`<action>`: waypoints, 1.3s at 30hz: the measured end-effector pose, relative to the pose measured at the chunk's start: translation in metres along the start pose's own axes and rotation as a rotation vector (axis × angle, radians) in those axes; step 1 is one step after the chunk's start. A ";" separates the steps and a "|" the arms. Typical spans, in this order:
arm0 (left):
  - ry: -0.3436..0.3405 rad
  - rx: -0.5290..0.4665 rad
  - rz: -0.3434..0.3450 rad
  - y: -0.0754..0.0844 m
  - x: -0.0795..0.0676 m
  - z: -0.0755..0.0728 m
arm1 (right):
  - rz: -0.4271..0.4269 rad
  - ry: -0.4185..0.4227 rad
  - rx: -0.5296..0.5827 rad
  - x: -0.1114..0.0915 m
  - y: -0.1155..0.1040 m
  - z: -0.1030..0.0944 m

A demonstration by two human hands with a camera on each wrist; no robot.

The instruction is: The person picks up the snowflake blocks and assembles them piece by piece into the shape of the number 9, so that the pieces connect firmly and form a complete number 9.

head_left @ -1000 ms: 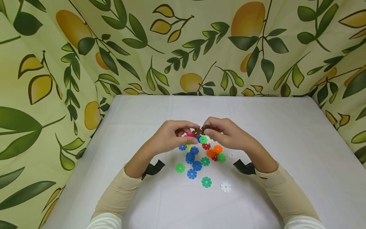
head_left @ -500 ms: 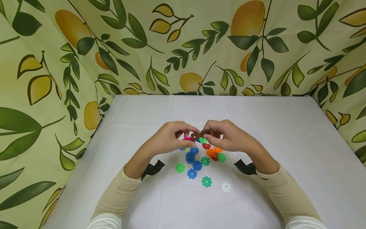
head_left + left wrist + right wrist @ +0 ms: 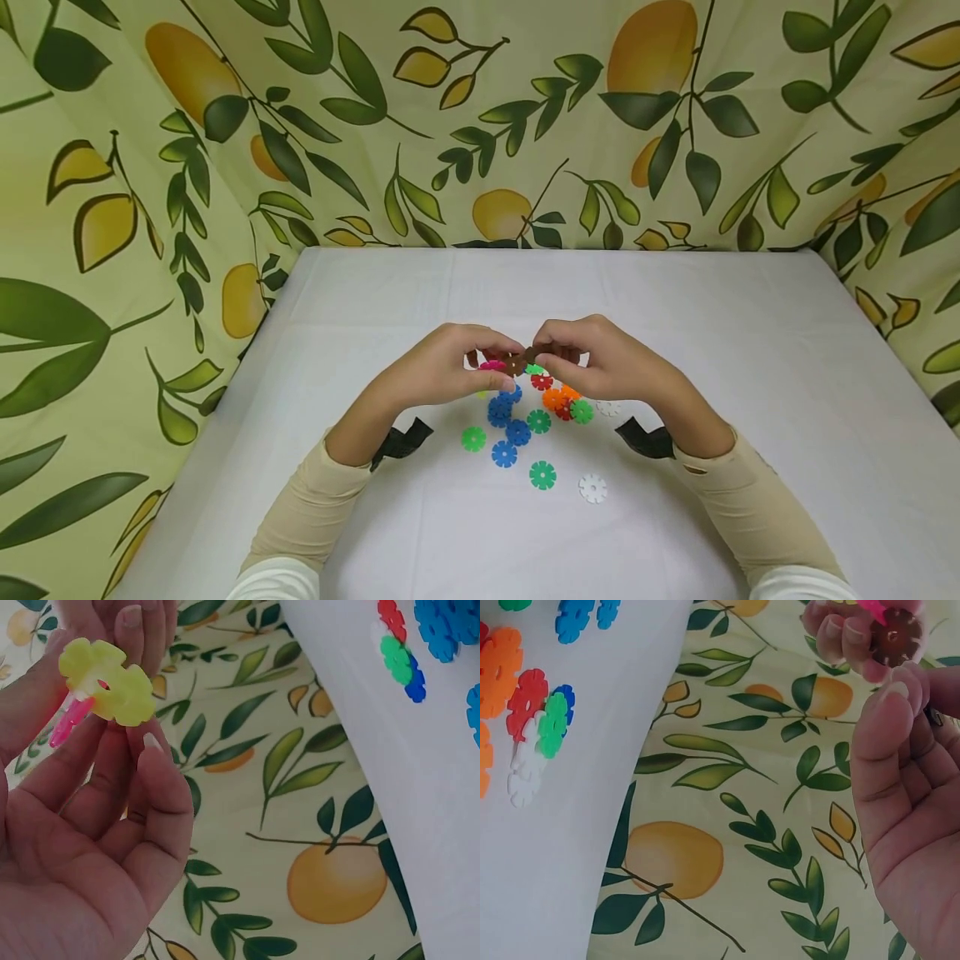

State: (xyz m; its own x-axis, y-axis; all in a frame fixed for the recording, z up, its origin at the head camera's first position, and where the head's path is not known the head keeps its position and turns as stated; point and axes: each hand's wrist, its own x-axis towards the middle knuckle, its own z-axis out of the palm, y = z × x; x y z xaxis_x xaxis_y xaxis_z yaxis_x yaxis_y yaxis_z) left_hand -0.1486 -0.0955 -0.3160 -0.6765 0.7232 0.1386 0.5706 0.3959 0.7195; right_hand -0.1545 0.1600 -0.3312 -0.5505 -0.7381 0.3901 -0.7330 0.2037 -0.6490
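Observation:
My left hand [image 3: 442,364] pinches a brown notched disc [image 3: 896,637] between thumb and fingers. Joined to it are a pink disc [image 3: 492,365] and a yellow disc [image 3: 124,686], seen clearly in the left wrist view. Facing it, my right hand [image 3: 603,358] pinches a second brown piece [image 3: 532,354], mostly covered by the fingers. The two brown pieces meet or overlap between the fingertips; whether their slots are joined I cannot tell. Both hands are raised above the white-covered table.
Below the hands lie loose notched discs: several blue ones [image 3: 517,432], green ones [image 3: 542,475], orange ones [image 3: 552,399], a red one [image 3: 542,381] and a white one [image 3: 592,488]. A leaf-and-fruit patterned curtain [image 3: 495,125] borders the table [image 3: 375,292] at the back and sides.
The left hand has come slightly down and nearer with the brown, pink and yellow discs. The right hand has lowered a little, and the brown pieces have tilted between the fingertips.

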 end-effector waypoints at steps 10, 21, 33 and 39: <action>-0.003 -0.168 0.067 -0.004 0.000 0.001 | -0.021 0.009 0.171 0.000 -0.001 0.005; -0.050 -0.335 0.050 -0.007 0.000 0.002 | 0.049 0.035 0.307 0.001 -0.005 0.013; -0.023 -0.308 -0.015 -0.005 -0.002 -0.002 | 0.141 0.121 0.344 0.004 -0.007 0.026; 0.031 -0.193 -0.045 -0.005 0.000 -0.005 | 0.167 0.128 0.329 0.006 0.002 0.019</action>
State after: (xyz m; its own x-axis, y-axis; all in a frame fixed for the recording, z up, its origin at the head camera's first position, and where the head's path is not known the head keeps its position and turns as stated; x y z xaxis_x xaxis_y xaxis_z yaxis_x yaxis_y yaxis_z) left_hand -0.1537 -0.1000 -0.3159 -0.7148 0.6886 0.1219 0.4417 0.3094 0.8421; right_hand -0.1513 0.1442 -0.3423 -0.7123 -0.6214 0.3262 -0.4733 0.0821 -0.8771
